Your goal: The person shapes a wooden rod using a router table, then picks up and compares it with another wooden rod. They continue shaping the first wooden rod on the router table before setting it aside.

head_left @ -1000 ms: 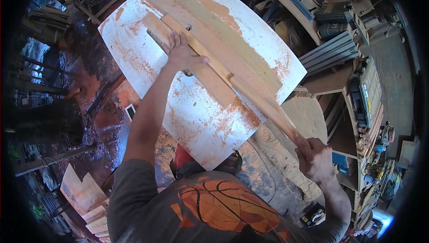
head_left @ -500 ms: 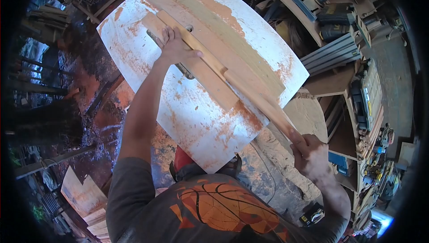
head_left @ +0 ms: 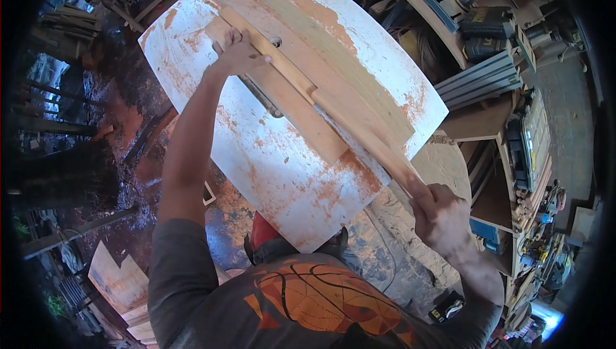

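Observation:
My left hand (head_left: 239,55) lies with fingers spread on a flat board (head_left: 305,121), its fingertips and thumb against a narrow wooden strip (head_left: 292,74). The strip runs between this board and a longer wooden board (head_left: 321,69). My right hand (head_left: 443,217) is closed round the near end of a long wooden stick (head_left: 362,134). The far end of the stick meets the near end of the strip. Beside the strip, a small round opening (head_left: 276,41) shows in the edge of the longer board. My left palm hides part of the flat board.
Reddish sawdust covers parts of the white tabletop (head_left: 256,156). A wooden shelf unit (head_left: 484,121) with tool cases stands at the right. Sawdust heaps (head_left: 410,240) and a cable lie on the floor below. Cut boards (head_left: 119,278) lean at the lower left.
The strip and stick have slid a little up and left along the longer board. My left hand has shifted the same way, and my right hand has followed slightly.

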Tool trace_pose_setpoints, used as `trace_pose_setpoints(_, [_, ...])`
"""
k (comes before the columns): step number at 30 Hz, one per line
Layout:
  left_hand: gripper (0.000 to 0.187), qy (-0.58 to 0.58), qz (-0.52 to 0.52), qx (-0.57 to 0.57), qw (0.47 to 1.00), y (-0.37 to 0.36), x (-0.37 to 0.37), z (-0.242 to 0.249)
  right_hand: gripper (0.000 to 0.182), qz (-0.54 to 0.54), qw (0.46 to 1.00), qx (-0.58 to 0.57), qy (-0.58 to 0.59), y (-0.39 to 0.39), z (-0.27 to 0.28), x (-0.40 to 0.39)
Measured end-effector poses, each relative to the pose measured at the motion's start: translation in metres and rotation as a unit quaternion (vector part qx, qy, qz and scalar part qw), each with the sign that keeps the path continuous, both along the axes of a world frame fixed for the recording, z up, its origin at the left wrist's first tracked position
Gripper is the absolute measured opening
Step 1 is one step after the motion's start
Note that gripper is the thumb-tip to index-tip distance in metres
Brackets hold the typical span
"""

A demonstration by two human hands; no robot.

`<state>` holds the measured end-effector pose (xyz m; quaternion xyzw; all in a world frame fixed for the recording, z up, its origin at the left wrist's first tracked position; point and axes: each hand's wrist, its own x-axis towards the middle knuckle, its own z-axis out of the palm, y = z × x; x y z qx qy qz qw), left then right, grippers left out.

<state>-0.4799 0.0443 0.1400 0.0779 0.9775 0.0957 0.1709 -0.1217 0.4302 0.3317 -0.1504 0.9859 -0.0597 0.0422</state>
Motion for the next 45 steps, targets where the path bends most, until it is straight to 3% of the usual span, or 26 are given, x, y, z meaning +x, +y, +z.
trace_pose_setpoints(2, [0.121,-0.002,-0.001,-0.010,1.000,-0.005,-0.008,-0.002,0.055,0.006,1.000,0.010,0.006,-0.005,0.002,-0.006])
trace_pose_setpoints(5, [0.111,0.022,0.008,0.004,1.000,-0.012,-0.014,-0.005,0.053,0.003,1.000,0.008,0.008,-0.012,0.003,-0.013])
trace_pose_setpoints(17, [0.102,0.042,0.031,0.011,0.999,-0.036,-0.048,-0.007,0.050,0.012,1.000,0.020,0.003,-0.035,-0.006,-0.040])
trace_pose_setpoints(29, [0.116,0.044,0.067,-0.015,0.997,-0.057,-0.088,-0.008,0.062,0.031,0.998,0.021,0.059,-0.060,-0.027,-0.070])
trace_pose_setpoints(45, [0.119,0.056,0.067,-0.002,0.996,-0.090,-0.127,-0.021,0.059,0.020,0.997,0.033,0.060,-0.093,-0.030,-0.099])
